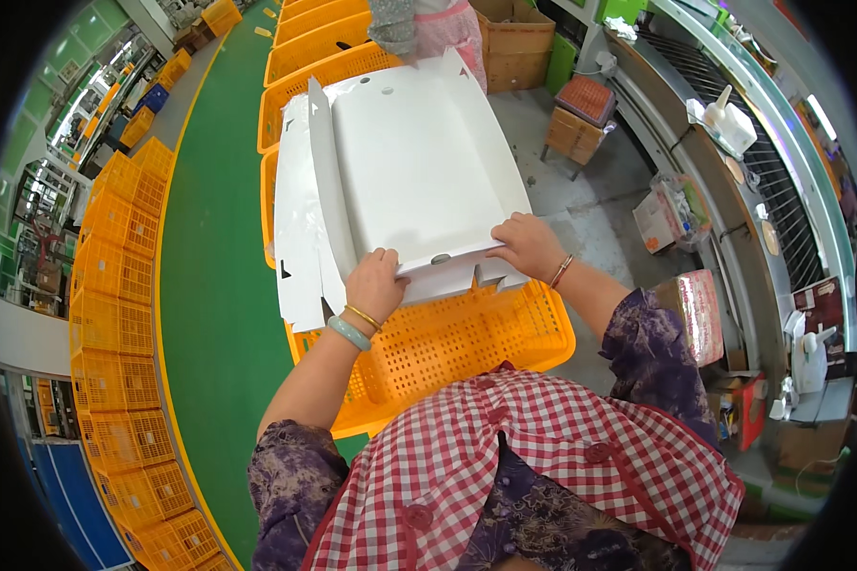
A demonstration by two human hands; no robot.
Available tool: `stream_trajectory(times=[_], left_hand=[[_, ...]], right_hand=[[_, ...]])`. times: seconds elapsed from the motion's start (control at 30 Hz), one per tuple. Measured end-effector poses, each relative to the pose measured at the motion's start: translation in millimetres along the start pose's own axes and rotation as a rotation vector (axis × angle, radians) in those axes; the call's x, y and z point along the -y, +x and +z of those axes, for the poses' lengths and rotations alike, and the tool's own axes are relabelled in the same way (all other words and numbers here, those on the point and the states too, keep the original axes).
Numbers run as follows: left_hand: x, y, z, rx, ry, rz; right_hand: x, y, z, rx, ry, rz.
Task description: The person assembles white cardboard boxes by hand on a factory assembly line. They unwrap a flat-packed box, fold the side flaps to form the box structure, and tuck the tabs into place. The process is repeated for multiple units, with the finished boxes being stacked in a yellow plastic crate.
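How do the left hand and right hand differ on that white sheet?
The left hand grips the white sheet at the middle of its near edge; the right hand presses its near right corner. The left wrist wears a green bangle and a gold one; the right wears one thin bracelet. Both hold the sheet over the orange crate.

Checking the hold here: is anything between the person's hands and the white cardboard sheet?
Nothing visible. The left hand and the right hand both rest directly on the near edge of the white cardboard sheet, which lies over the yellow crate.
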State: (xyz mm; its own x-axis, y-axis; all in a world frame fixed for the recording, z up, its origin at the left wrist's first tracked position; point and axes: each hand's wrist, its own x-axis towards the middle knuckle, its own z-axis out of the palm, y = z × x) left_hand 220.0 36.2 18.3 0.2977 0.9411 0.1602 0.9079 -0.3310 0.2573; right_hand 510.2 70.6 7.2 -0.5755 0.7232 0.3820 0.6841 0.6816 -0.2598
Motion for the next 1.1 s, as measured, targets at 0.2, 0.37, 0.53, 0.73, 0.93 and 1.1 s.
stream_trajectory(times=[0.2,0.37,0.53,0.73,0.93,1.1], left_hand=[[10,0,-4,0.034,0.054,0.046],[25,0,-16,0.166,-0.025,0.014],[16,3,-29,0.224,-0.157,-0.096],[5,-3,-28,0.252,-0.146,-0.186],[3,-8,-34,0.306,-0.192,-0.160],[14,-11,-33,0.381,-0.244,-0.104]], right_hand=[[15,-5,11,-0.124,-0.163,-0.019],[18,-5,11,-0.097,-0.181,0.006],[20,-11,12,-0.134,-0.182,0.028],[28,-20,16,-0.162,-0.133,0.056],[29,-21,15,-0.169,-0.125,0.056],[25,-20,19,-0.147,-0.130,0.066]])
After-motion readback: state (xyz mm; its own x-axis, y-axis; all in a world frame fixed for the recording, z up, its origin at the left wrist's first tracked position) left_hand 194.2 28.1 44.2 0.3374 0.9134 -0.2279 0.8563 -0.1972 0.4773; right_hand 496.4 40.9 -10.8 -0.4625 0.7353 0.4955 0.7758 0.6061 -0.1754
